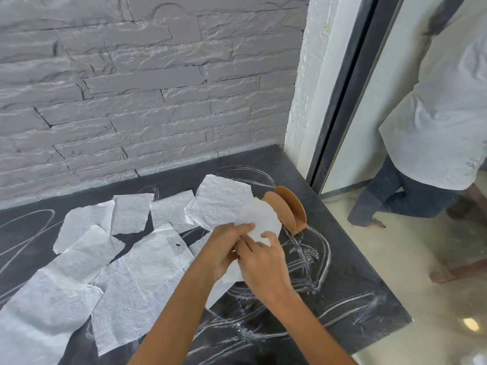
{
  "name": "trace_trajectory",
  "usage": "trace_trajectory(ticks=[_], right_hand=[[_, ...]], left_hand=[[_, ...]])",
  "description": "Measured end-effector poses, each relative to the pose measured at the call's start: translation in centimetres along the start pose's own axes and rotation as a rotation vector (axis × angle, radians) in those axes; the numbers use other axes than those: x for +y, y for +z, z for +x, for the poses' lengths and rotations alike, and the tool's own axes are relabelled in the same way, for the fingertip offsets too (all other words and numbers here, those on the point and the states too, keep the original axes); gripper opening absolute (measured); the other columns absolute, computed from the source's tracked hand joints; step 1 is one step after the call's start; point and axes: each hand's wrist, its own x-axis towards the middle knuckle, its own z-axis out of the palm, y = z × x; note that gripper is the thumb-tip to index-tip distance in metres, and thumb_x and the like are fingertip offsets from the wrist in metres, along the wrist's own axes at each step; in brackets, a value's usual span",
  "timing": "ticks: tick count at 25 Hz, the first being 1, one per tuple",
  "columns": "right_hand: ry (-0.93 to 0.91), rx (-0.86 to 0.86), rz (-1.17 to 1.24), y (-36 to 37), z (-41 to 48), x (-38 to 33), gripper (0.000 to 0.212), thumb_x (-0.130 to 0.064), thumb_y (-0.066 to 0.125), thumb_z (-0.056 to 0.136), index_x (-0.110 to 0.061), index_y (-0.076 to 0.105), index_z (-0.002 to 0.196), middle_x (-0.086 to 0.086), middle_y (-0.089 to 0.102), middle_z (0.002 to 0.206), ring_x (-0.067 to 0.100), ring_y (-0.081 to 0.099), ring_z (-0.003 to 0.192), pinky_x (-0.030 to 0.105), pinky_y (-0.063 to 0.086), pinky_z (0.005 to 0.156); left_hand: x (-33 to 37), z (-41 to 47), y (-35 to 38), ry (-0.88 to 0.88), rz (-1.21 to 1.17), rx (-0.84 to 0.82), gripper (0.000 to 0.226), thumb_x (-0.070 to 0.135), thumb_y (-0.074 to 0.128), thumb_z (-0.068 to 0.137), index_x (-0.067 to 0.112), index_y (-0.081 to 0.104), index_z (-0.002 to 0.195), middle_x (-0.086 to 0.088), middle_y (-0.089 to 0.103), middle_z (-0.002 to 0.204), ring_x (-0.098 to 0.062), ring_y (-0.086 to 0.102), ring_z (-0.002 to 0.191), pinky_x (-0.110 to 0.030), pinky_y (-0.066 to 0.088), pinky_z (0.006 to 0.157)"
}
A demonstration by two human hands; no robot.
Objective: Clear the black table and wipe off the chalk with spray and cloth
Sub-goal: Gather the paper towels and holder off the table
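Observation:
The black table (350, 262) carries white chalk scribbles (303, 259) across its right half and long chalk loops at the left. Several torn white paper napkins (110, 262) lie scattered over its left and middle. Above the table's centre my left hand (224, 248) and my right hand (263, 262) both pinch one white napkin (263, 219), held up just in front of a brown cork napkin holder (287, 209). The napkin's lower part hangs hidden behind my hands.
A grey stone-brick wall (145, 96) backs the table. A white pillar (308, 106) and a dark door frame (350, 85) stand at the right corner. Beyond the glass, a person (434, 127) in a white shirt stands on a pale floor. The table's right edge drops off.

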Motion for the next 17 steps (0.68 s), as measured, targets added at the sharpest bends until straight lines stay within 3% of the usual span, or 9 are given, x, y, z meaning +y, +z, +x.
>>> trace_trajectory(ticks=[2,4,6,8,11,15,17], right_hand=[[0.006,-0.152,0.112,0.0,-0.3,-1.4,0.025,-0.025,0.070,0.069,-0.022,0.065,0.093,-0.010,0.071,0.084,0.007,0.064,0.064,0.033,0.044,0.092],[0.089,-0.241,0.372,0.1,-0.5,-2.3,0.026,-0.034,0.057,0.078,-0.023,0.061,0.102,-0.010,0.070,0.088,0.006,0.059,0.065,0.028,0.042,0.087],[0.297,-0.209,0.580,0.9,-0.9,-2.0,0.029,-0.044,0.052,0.085,-0.026,0.062,0.105,-0.010,0.068,0.084,0.003,0.053,0.063,0.016,0.038,0.074],[0.593,-0.170,0.665,2.7,-1.2,-0.1,0.029,-0.040,0.051,0.092,-0.022,0.060,0.112,-0.004,0.066,0.098,0.001,0.055,0.078,0.018,0.043,0.071],[0.895,-0.260,0.526,5.8,-1.9,3.7,0.029,-0.025,0.052,0.094,-0.007,0.057,0.116,0.010,0.057,0.118,0.019,0.055,0.105,0.029,0.048,0.084],[0.925,-0.454,0.324,8.6,-1.8,4.8,0.039,-0.018,0.059,0.090,0.005,0.049,0.120,0.020,0.048,0.126,0.031,0.047,0.118,0.036,0.043,0.095],[0.975,-0.470,0.376,9.5,-1.2,4.8,0.035,-0.006,0.063,0.087,0.007,0.050,0.117,0.023,0.051,0.122,0.035,0.053,0.112,0.036,0.047,0.089]], left_hand=[[-1.1,-0.2,-1.0,-0.003,-0.054,0.120,0.018,0.001,0.051,0.084,0.004,0.066,0.075,-0.011,0.064,0.073,-0.020,0.060,0.066,-0.030,0.047,0.064],[-2.1,-0.2,-2.2,0.005,-0.094,0.234,0.024,-0.001,0.044,0.086,0.004,0.063,0.072,-0.011,0.061,0.069,-0.021,0.059,0.063,-0.030,0.046,0.060],[-2.8,0.1,-3.6,0.023,-0.133,0.332,0.024,-0.001,0.040,0.088,0.000,0.064,0.081,-0.015,0.065,0.079,-0.025,0.062,0.069,-0.030,0.050,0.061],[-3.4,0.3,-5.1,0.021,-0.186,0.402,0.025,0.001,0.040,0.091,0.000,0.065,0.089,-0.015,0.068,0.084,-0.025,0.065,0.071,-0.031,0.052,0.062],[-4.3,0.0,-6.8,0.004,-0.278,0.422,0.025,0.006,0.041,0.093,0.001,0.065,0.095,-0.014,0.070,0.087,-0.025,0.068,0.073,-0.032,0.055,0.062],[-5.1,-0.5,-7.9,0.004,-0.344,0.391,0.028,0.015,0.038,0.097,0.003,0.064,0.097,-0.016,0.068,0.095,-0.030,0.064,0.088,-0.038,0.051,0.079],[-5.3,-0.8,-8.4,0.037,-0.359,0.368,0.029,0.017,0.038,0.098,0.004,0.064,0.098,-0.015,0.068,0.098,-0.029,0.064,0.093,-0.038,0.050,0.079]])
